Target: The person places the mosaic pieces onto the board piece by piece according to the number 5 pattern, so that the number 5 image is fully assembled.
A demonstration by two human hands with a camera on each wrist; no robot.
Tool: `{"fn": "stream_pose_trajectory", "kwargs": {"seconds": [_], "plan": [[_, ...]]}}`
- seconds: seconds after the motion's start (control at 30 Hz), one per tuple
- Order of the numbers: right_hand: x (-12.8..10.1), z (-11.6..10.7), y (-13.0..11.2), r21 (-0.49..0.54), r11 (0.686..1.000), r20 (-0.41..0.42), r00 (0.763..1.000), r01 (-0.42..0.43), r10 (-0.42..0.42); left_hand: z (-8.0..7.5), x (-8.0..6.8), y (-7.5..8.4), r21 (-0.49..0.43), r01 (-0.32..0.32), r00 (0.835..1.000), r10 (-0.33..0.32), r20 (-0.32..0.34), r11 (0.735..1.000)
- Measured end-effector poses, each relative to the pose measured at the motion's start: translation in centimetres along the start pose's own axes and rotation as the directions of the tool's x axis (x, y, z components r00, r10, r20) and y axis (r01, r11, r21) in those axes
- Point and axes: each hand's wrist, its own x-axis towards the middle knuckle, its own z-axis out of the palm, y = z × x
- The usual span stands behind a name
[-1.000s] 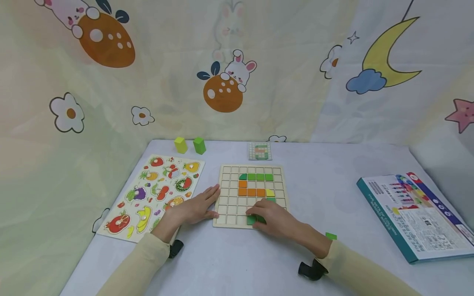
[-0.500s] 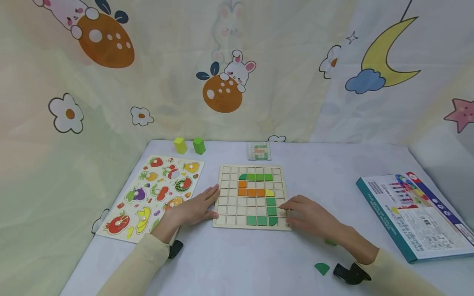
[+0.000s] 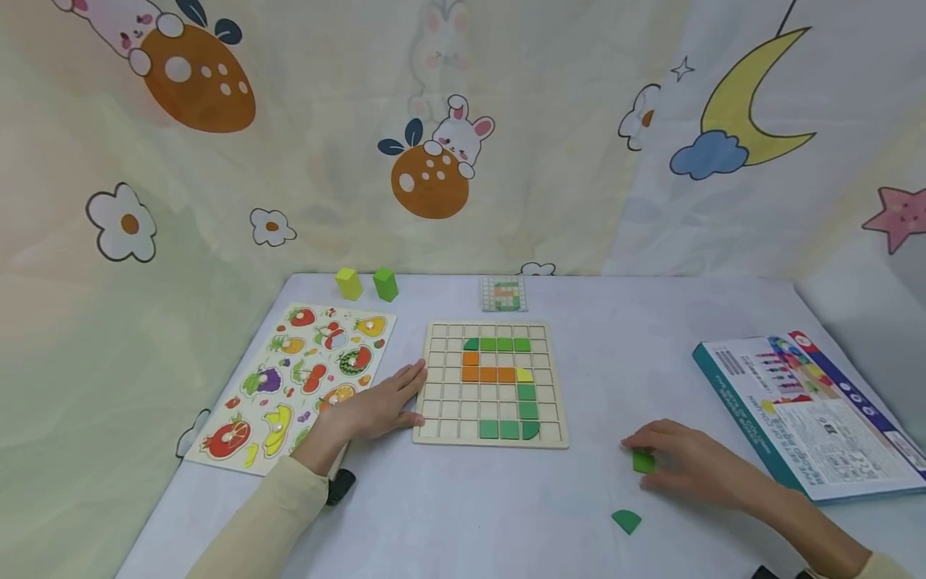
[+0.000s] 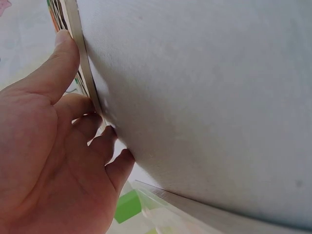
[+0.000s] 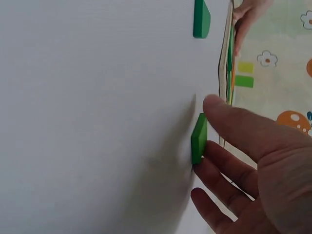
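Risk: my right hand (image 3: 694, 466) is only at the edge of the green tile (image 3: 642, 461), fingertips on it and thumb over the top. It is thin and lies flat on the bench (image 3: 470, 515), so I judge it could skid away or flip before I get hold of it.
Risk two: the grid board (image 3: 490, 384) lies loose on the bench. If my left hand (image 3: 376, 410) eases off, a knock could jog the placed tiles out of their cells.
Right hand: half open, fingers gently bent. In the right wrist view the fingertips (image 5: 207, 163) touch the tile's (image 5: 198, 138) side, and the thumb sits just above it. I would call it touching, not yet a firm pinch, though the angle is poor.
Left hand: flat and loose, grasping nothing. Its fingers (image 4: 105, 141) rest against the board's left rim (image 4: 80, 53), the thumb along the edge.
Green tile: on the bench, right of the board and nearer to me, well apart from it.
Quarter-round piece (image 3: 626, 520): dark green, nearer still, just left of my right hand, untouched.
Board: green and orange tiles form a curving shape, with one yellow tile; most cells are bare.
Around: a fruit puzzle (image 3: 289, 382) at the left, two blocks (image 3: 366, 284) at the far edge, a pattern card (image 3: 504, 293) beyond the board, a box (image 3: 803, 418) at the right.
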Motion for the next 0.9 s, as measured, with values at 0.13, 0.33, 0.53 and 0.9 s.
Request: {"fn": "stream_pose_trajectory", "kwargs": {"seconds": [0.13, 0.33, 0.53, 0.9], "plan": [[-0.4, 0.3, 0.3, 0.019, 1.0, -0.007, 1.0, 0.004, -0.004, 0.0, -0.1, 0.0, 0.006, 0.003, 1.0, -0.003, -0.004, 1.0], [0.0, 0.6, 0.2, -0.015, 1.0, -0.062, 0.998, 0.025, -0.026, 0.0, 0.0, 0.0, -0.003, 0.008, 1.0, -0.008, 0.0, 1.0], [1.6, 0.3, -1.0, -0.04, 0.999, -0.103, 0.994, 0.019, -0.023, 0.1, -0.1, 0.0, 0.004, 0.013, 1.0, -0.013, -0.001, 1.0], [6.9, -0.3, -5.3, 0.013, 0.995, -0.105, 0.99, 0.099, -0.097, 0.1, 0.0, 0.1, 0.0, 0.023, 1.0, -0.023, -0.003, 1.0]]}}
